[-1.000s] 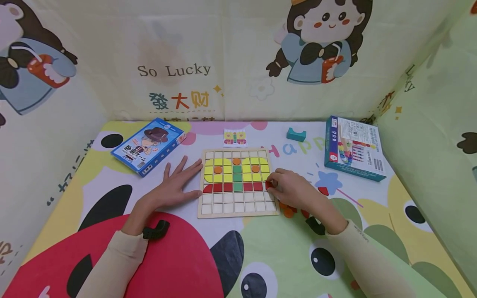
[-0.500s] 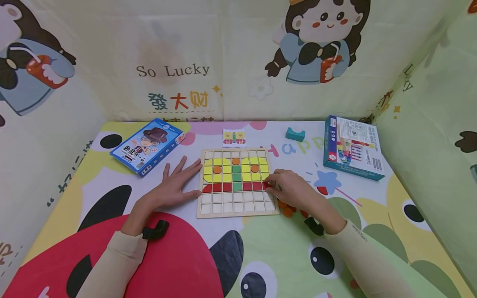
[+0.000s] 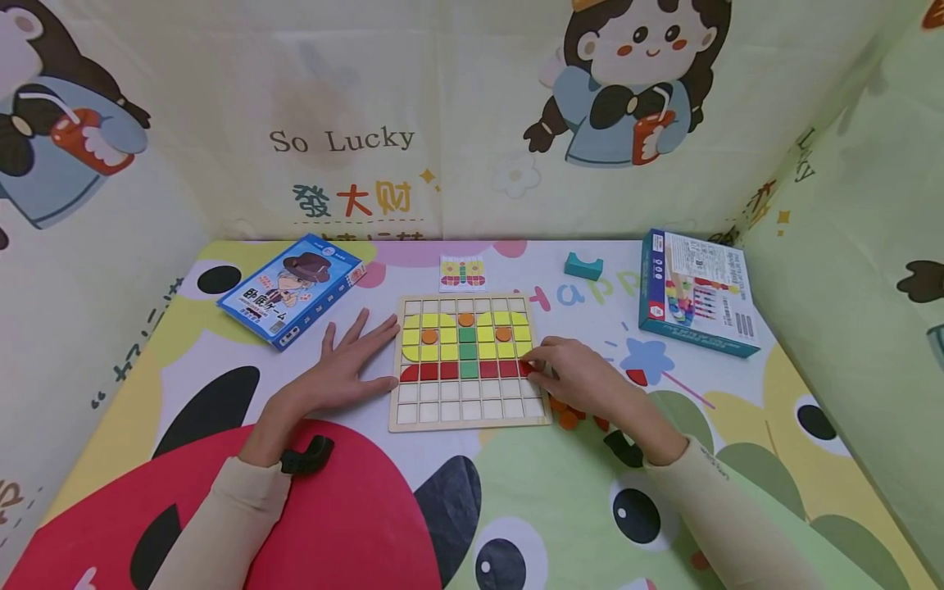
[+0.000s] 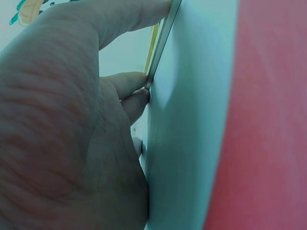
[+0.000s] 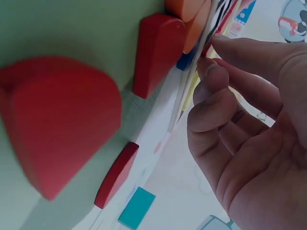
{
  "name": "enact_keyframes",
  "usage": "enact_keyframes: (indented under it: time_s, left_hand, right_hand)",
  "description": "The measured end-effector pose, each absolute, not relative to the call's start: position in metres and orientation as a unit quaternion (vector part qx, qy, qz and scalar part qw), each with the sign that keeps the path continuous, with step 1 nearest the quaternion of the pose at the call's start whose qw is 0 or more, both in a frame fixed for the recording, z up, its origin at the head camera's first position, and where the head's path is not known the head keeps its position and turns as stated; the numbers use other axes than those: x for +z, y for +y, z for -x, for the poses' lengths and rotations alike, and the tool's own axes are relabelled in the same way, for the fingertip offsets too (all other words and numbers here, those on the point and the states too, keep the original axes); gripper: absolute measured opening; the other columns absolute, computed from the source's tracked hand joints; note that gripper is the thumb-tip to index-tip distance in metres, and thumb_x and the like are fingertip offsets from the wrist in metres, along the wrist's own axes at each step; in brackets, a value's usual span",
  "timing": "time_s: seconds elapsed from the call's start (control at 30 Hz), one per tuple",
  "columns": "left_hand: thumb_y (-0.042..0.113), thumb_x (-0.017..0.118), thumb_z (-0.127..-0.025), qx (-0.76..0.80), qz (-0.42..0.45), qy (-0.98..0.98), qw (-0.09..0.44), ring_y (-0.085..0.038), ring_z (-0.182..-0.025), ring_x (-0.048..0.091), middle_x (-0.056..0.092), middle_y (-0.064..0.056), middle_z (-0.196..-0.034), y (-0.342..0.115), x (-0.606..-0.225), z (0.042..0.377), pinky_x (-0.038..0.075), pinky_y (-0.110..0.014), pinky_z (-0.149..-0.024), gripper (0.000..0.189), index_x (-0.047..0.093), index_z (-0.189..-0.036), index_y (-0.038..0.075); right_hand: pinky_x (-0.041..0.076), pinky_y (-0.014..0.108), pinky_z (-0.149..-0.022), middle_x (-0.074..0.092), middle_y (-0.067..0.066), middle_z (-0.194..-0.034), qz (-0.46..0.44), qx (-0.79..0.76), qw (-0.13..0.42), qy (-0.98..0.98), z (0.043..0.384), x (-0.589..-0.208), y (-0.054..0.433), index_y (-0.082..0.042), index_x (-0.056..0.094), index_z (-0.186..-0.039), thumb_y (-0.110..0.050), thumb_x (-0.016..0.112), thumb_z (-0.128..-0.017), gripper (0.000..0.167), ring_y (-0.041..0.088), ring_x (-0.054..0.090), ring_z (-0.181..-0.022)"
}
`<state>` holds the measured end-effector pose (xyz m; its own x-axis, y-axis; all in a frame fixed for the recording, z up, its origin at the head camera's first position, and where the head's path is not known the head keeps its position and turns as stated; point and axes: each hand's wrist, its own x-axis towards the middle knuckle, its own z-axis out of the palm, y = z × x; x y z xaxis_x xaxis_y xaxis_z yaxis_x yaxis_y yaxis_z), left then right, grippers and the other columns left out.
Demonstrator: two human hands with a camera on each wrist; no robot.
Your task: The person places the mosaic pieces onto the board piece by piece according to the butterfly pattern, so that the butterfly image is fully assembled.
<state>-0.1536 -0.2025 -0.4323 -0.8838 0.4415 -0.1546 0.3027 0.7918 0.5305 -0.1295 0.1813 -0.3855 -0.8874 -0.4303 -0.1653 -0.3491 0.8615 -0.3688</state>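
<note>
A wooden grid board (image 3: pixel 472 415) lies mid-table with yellow, green, orange and red tiles forming a butterfly shape. My left hand (image 3: pixel 341 373) rests flat beside it, fingers spread, with the thumb and fingertips at its left edge; the left wrist view shows those fingertips (image 4: pixel 132 85) against the edge. With thumb and forefinger, my right hand (image 3: pixel 578 370) pinches a small red tile (image 5: pixel 206 48) at the right end of the red row. The fingers partly cover that tile. Below the red row, the grid squares hold no tiles.
Loose orange discs (image 3: pixel 568 419) and red pieces (image 5: pixel 158 55) lie right of the board, partly under my right hand. A butterfly pattern card (image 3: pixel 463 274) is behind it. A blue box (image 3: pixel 292 291), a teal block (image 3: pixel 583 266) and another box (image 3: pixel 699 293) stand farther out.
My right hand has eased slightly left with the red tile, over the right end of the red row. The left hand stays still at the board's edge.
</note>
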Motion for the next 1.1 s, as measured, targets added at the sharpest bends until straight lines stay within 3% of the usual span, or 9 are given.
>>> enact_keyframes:
  time_s: [0.23, 0.5, 0.67, 1.1]
  left_hand:
    - [0.056, 0.071, -0.091, 0.252, -0.202, 0.937, 0.136, -0.040, -0.168, -0.009, 0.018, -0.005, -0.180, -0.203, -0.433, 0.153, -0.018, -0.076, -0.124, 0.097, 0.024, -0.170, 0.024]
    - [0.056, 0.071, -0.091, 0.248, -0.203, 0.938, 0.134, -0.040, -0.168, -0.008, 0.018, -0.005, -0.180, -0.203, -0.433, 0.154, -0.017, -0.077, -0.124, 0.098, 0.024, -0.170, 0.024]
    - [0.055, 0.071, -0.091, 0.244, -0.201, 0.939, 0.134, -0.040, -0.168, -0.008, 0.019, -0.005, -0.180, -0.203, -0.432, 0.153, -0.017, -0.077, -0.124, 0.098, 0.024, -0.170, 0.023]
    - [0.054, 0.071, -0.091, 0.245, -0.201, 0.939, 0.136, -0.041, -0.168, -0.008, 0.019, -0.006, -0.180, -0.203, -0.430, 0.152, -0.017, -0.077, -0.124, 0.098, 0.024, -0.170, 0.022]
  right_hand:
    - [0.055, 0.021, -0.069, 0.074, 0.002, -0.100, 0.217, -0.191, 0.096, 0.952, 0.126, -0.378, 0.197, -0.009, 0.077, -0.126, -0.017, 0.078, -0.097, 0.031, 0.011, 0.060, -0.081]
    - [0.056, 0.025, -0.073, 0.075, 0.002, -0.099, 0.197, -0.201, 0.090, 0.955, 0.116, -0.377, 0.223, -0.009, 0.078, -0.118, -0.016, 0.077, -0.097, 0.022, 0.013, 0.063, -0.085]
    - [0.055, 0.022, -0.072, 0.074, -0.005, -0.097, 0.219, -0.194, 0.098, 0.951, 0.101, -0.382, 0.236, -0.014, 0.080, -0.116, -0.019, 0.079, -0.096, 0.021, 0.008, 0.061, -0.084]
    - [0.058, 0.024, -0.075, 0.069, -0.004, -0.110, 0.235, -0.176, 0.110, 0.950, 0.080, -0.389, 0.252, -0.019, 0.079, -0.118, -0.025, 0.083, -0.093, 0.026, 0.009, 0.060, -0.093]
